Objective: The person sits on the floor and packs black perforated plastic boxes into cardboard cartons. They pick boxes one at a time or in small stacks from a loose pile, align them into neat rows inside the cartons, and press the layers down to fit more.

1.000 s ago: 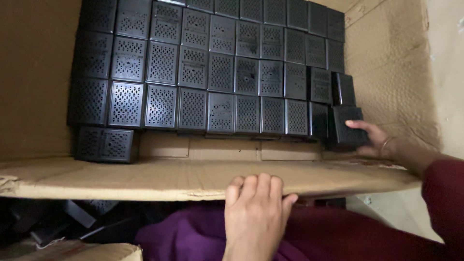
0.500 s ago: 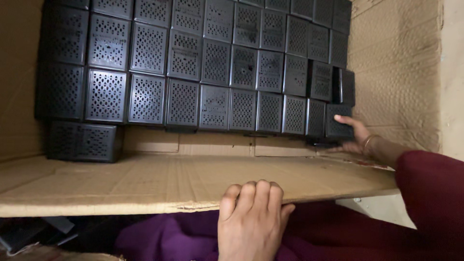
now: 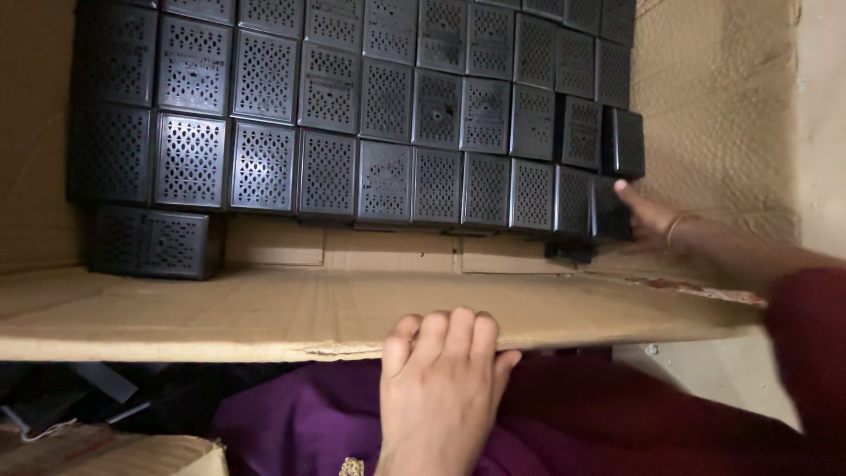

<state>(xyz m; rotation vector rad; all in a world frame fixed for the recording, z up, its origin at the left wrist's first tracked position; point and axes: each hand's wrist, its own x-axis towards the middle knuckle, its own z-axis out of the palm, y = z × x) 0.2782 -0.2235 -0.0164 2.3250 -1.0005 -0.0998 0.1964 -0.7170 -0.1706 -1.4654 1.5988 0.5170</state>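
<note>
Right hand (image 3: 656, 220): fingers stretched out flat, fingertips pressing the side of the end black box (image 3: 610, 210), gripping nothing.
Box from hand: at 9 o'clock, touching; last in the bottom row, standing upright.
Left hand (image 3: 441, 388): fingers curled over the cardboard flap (image 3: 264, 313), well apart from the boxes.
Nearer hand: the right.
Carton (image 3: 714, 97): holds packed rows of perforated black boxes (image 3: 388, 115); one odd box (image 3: 154, 242) lies at 7 o'clock below them.

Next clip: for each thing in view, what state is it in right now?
cardboard box: open, lying toward the camera.
box flap: folded out flat.
black perforated boxes: packed in tight rows.
end black box: upright at row's end.
left hand: gripping the flap's edge.
right hand: fingertips pressing the end box.
</note>
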